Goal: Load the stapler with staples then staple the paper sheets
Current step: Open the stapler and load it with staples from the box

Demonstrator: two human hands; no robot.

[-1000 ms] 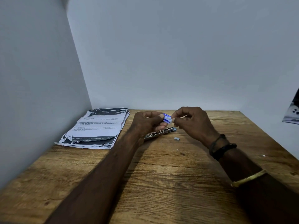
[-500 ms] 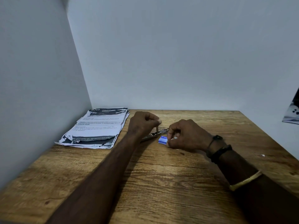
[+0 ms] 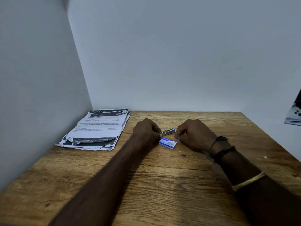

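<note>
Both hands rest knuckles-up on the wooden table (image 3: 162, 185), forearms converging toward the stapler (image 3: 167, 132), which lies on the table between them.

L hand (image 3: 146, 132): just left of the stapler, fingers curled inward, fingertips pinching the stapler's near-left end. Wrist straight; forearm runs diagonally down-left toward the camera.

Stapler: metallic, slim, long axis angled up toward the right. Whether its tray is open cannot be determined.

Staple box (image 3: 168, 143): blue and white, lying flat on the table just in front of the stapler, between the two hands, not held.

R hand (image 3: 194, 136): just right of the stapler, loosely fisted, thumb and forefinger pinched together close to the stapler's right end and to the box corner. A thin metallic item appears to sit in the pinch; too small to confirm as staples. Wrist carries dark bands (image 3: 221, 149); a gold bangle (image 3: 248, 182) sits further up the forearm.

Paper sheets (image 3: 97, 129): crumpled printed stack, well left of the stapler, against the left wall.

Surface & room: wood-grain tabletop set in a corner of plain white walls (image 3: 179, 54). A small white speck (image 3: 265, 157) lies well right of the stapler. A dark-and-white item (image 3: 294, 113) shows at the right frame edge.
</note>
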